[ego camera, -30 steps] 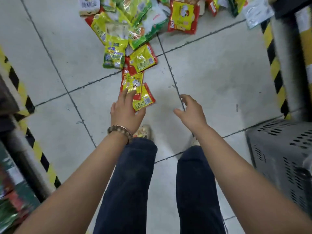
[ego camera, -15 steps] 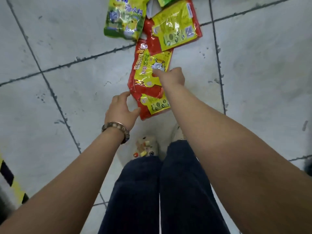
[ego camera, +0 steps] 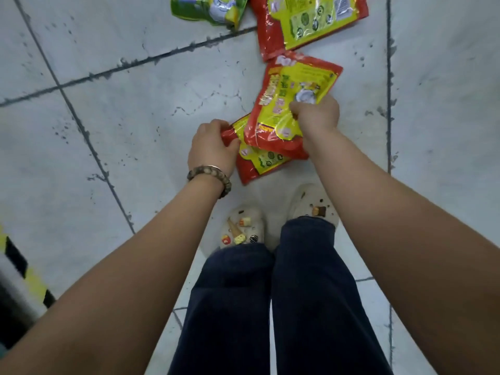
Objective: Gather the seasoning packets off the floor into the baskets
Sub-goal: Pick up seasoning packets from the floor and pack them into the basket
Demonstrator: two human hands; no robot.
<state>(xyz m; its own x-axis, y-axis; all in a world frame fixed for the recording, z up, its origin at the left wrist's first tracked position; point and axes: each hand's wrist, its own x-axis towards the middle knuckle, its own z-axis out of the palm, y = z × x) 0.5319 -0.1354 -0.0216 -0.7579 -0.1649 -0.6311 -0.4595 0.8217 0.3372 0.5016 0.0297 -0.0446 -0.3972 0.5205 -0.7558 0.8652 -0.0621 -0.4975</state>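
Note:
Two red-and-yellow seasoning packets lie overlapped on the tiled floor just ahead of my feet. My right hand pinches the upper packet at its right side and has it tilted up off the floor. My left hand grips the left corner of the lower packet, which lies partly under the upper one. A third red-and-yellow packet and a green packet lie further ahead at the top edge. No basket is in view.
Pale floor tiles with dark grout lines stretch around me. A post with yellow-and-black hazard stripes stands at the lower left. My two decorated white clogs stand right behind the packets.
The view has dropped closer to the floor. My right hand went from touching the upper packet to pinching and lifting it. My left hand moved right and took hold of the lower packet's corner.

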